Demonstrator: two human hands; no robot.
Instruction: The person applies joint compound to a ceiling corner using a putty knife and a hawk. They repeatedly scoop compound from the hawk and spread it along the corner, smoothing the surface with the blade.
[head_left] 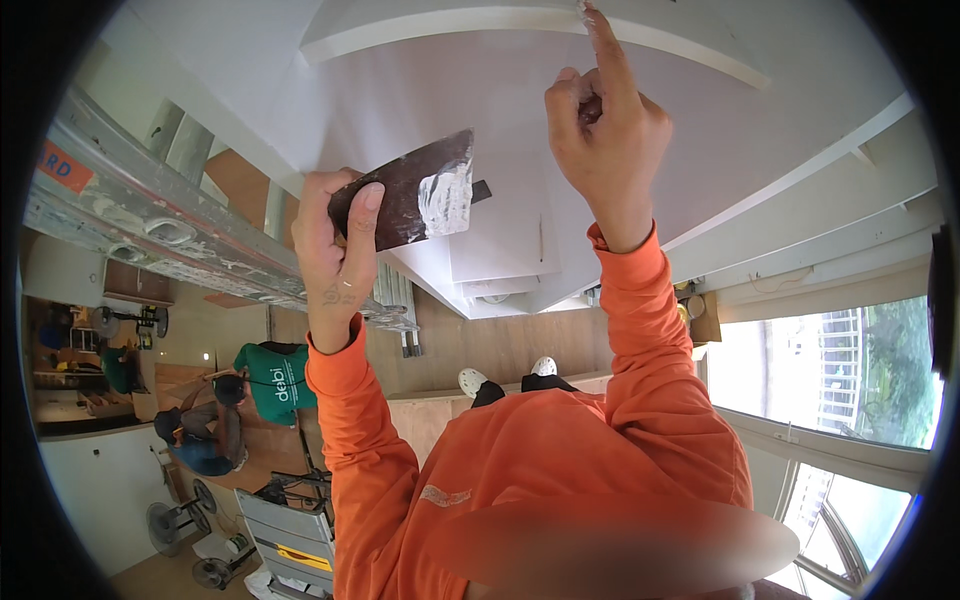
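Note:
My left hand [340, 230] grips a dark, broad putty knife [400, 195], thumb across its face. A patch of white putty [446, 200] covers the blade's right end, and a small dark strip [482, 190] sticks out behind it. My right hand [618, 135] is raised with the index finger stretched up and the other fingers curled; nothing is held in it. White putty coats that fingertip, which is at the curved white trim [540, 20] overhead. The fingertip lies at the frame's top edge, so its exact contact is hard to see.
A putty-spattered metal ladder [190, 235] slants along the left. White shelving or cabinet panels [800, 180] surround my hands. Below left, people in green [275, 382] and dark clothes work near standing fans [175, 520] and a grey folding workbench [285, 535]. Windows [830, 370] are at right.

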